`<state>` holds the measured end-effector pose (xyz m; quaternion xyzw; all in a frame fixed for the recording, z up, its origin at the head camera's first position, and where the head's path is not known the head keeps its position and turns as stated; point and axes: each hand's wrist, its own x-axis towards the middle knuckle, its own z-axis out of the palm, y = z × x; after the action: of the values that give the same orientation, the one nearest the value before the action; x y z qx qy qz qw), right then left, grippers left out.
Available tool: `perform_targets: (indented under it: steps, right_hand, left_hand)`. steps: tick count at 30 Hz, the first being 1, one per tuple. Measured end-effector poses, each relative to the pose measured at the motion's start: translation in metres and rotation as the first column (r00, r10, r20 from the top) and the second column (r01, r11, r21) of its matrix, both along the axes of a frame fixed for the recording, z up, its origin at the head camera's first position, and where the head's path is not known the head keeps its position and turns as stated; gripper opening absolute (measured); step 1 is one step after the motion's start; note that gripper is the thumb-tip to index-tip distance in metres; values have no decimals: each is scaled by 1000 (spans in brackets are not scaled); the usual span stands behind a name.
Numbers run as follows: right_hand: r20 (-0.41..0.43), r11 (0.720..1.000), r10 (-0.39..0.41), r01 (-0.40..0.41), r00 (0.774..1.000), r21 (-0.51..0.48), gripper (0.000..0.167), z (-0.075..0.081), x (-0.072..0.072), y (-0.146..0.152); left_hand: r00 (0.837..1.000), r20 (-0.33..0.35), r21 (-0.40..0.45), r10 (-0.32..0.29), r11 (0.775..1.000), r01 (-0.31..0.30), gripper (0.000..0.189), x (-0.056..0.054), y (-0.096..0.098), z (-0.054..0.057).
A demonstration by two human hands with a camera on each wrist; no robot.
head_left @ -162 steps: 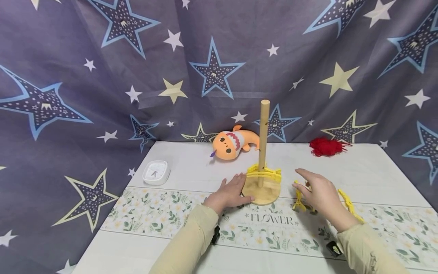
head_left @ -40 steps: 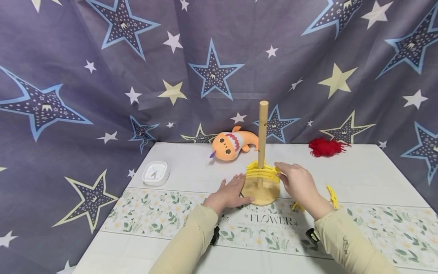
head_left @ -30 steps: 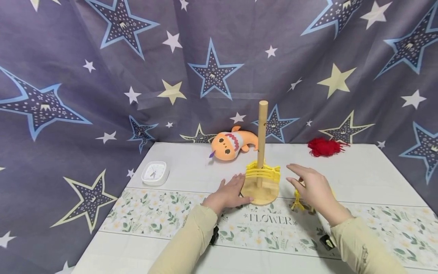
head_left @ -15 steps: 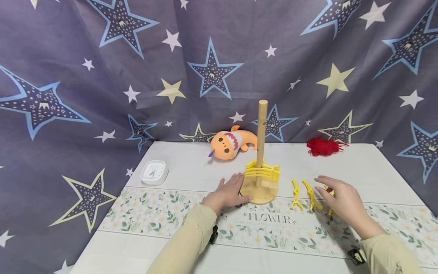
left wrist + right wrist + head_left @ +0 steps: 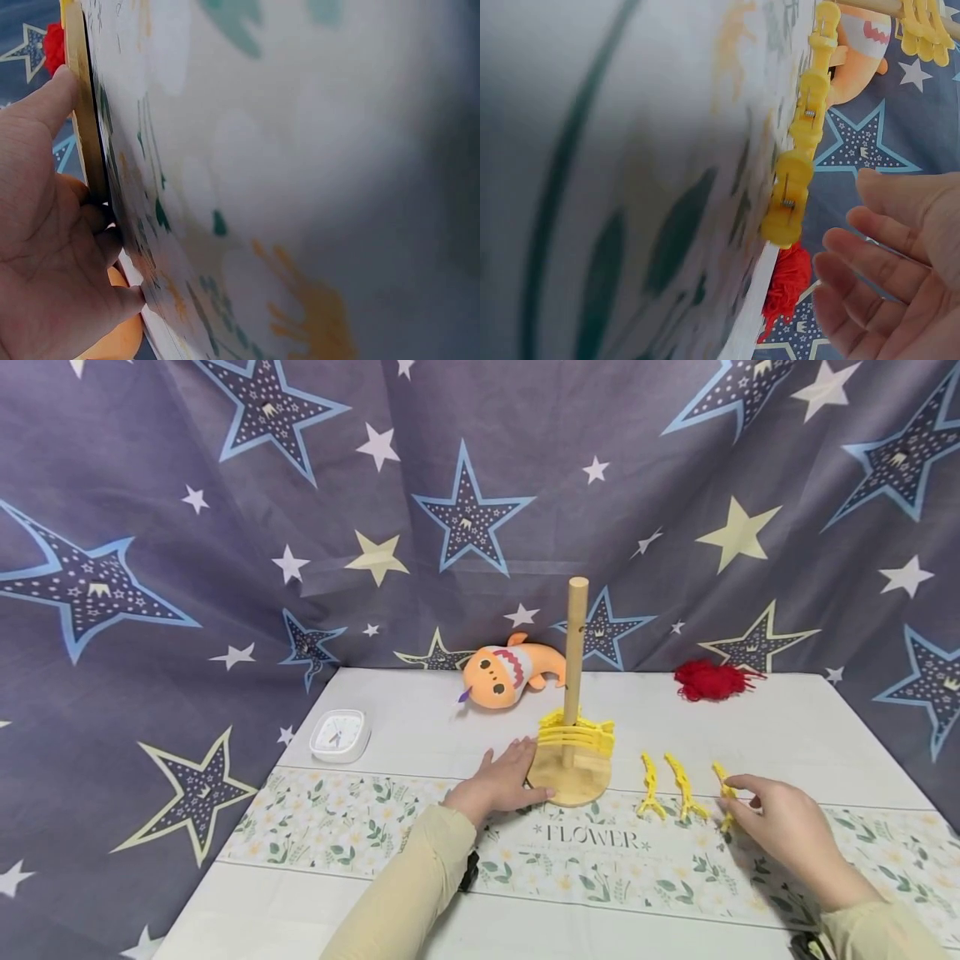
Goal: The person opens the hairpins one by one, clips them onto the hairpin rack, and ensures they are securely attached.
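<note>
My left hand (image 5: pixel 497 783) lies with extended fingers against the left edge of a round wooden base (image 5: pixel 572 787). From that base rises an upright wooden post (image 5: pixel 575 652), with several yellow plastic spring clips (image 5: pixel 585 739) stacked low around it. Right of the stand, two loose yellow clips (image 5: pixel 684 788) lie on the table. My right hand (image 5: pixel 791 827) is at a third loose clip (image 5: pixel 721 773), its thumb and forefinger partly covering it. In the right wrist view, that hand's fingers are loosely bent, with a gap to the row of yellow clips (image 5: pixel 808 116) and their metal springs.
A white clock (image 5: pixel 340 737) stands at the left. An orange shark plush (image 5: pixel 495 677) sits behind the stand, and a bundle of red yarn (image 5: pixel 712 680) at the back right. A star-printed cloth (image 5: pixel 480 410) hangs behind the table.
Earlier, my right hand put another clip on the stack at the post and let it go. It has since moved right and down to the rightmost loose clip. My left hand stays put.
</note>
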<state>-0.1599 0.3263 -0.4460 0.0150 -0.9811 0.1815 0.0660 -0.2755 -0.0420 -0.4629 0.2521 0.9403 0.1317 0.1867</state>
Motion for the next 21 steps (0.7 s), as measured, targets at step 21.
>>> perform_targets:
  steps: [21]
  right_hand:
    - [329, 994, -90, 66, 940, 85, 50, -7, -2, 8]
  left_hand:
    - [1000, -6, 8, 1, 1000, -1, 94, 0, -1, -2]
